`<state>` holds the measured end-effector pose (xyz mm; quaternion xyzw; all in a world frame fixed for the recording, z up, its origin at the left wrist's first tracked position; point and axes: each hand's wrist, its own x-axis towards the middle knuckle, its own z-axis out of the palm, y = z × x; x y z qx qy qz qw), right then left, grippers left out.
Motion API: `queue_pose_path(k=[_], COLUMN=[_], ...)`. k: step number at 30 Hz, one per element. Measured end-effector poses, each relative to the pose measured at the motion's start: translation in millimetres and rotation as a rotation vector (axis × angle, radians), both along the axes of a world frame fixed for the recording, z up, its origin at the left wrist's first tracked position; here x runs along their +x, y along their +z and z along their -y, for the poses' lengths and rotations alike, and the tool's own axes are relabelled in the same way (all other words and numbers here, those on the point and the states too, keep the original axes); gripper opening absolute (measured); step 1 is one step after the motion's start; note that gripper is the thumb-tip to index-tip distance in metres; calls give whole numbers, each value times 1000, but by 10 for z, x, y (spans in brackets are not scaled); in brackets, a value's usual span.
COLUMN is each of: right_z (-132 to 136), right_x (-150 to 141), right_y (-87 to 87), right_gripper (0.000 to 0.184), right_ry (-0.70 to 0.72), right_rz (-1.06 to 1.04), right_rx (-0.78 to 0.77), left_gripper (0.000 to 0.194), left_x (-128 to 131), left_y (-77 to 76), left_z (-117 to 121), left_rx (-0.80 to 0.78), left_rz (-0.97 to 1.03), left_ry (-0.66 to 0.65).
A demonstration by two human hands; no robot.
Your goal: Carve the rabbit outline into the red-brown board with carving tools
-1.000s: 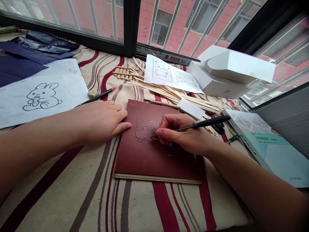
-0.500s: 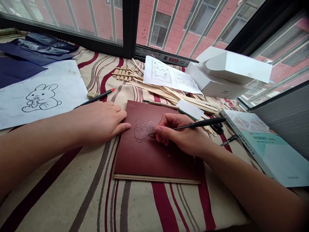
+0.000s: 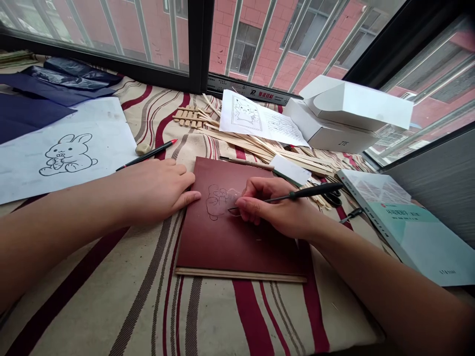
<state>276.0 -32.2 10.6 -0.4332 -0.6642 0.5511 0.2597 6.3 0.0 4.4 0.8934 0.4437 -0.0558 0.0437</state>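
Observation:
A reddish-brown board (image 3: 222, 247) lies on the striped cloth in front of me, with a rabbit outline (image 3: 212, 203) drawn sideways on it. Part of that outline shows as a pale line. My right hand (image 3: 265, 202) pinches a slim engraving tool with a black handle (image 3: 317, 190), its metal tip down at the drawing; the handle slants back over the hand. My left hand (image 3: 166, 185) rests flat at the board's left edge, thumb on the surface, holding nothing. The right fingers hide some of the drawing.
Left lies a paper with a rabbit drawing (image 3: 69, 154), beside a black-and-red pen (image 3: 146, 155) and dark blue sheets (image 3: 33, 111). Behind the board are a brush (image 3: 247, 163), wood strips (image 3: 252, 146) and a printed sheet (image 3: 241, 113). White boxes (image 3: 334, 131) and a book (image 3: 411, 222) stand right.
The view has shifted slightly. Both hands, the board and the engraving tool keep nearly the same places, with the tool's tip still at the drawing.

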Motion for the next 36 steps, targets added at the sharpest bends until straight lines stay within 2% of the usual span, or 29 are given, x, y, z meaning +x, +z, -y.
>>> queue_pose_path(k=[8,14,22,29,36], right_z=[12,-2,-21,3,-10], right_x=[-18,13,54,18,29], right_y=[-46,12,57,-15,15], right_gripper=[29,33,29,36,32], right_ry=[-49,25,89,0,44], right_rz=[-34,13,55,-5,24], right_rx=[7,1,3,-13,2], left_gripper=[50,52,51,51,51], left_x=[10,0,11,-2,23], left_y=[13,-4,6,2,-2], left_z=[2,-14,-3,-14,-1], left_rx=[-2,20,-7,16,-21], left_rz=[-4,-9,-13,8,-25], left_ry=[0,-17,13,-18,24])
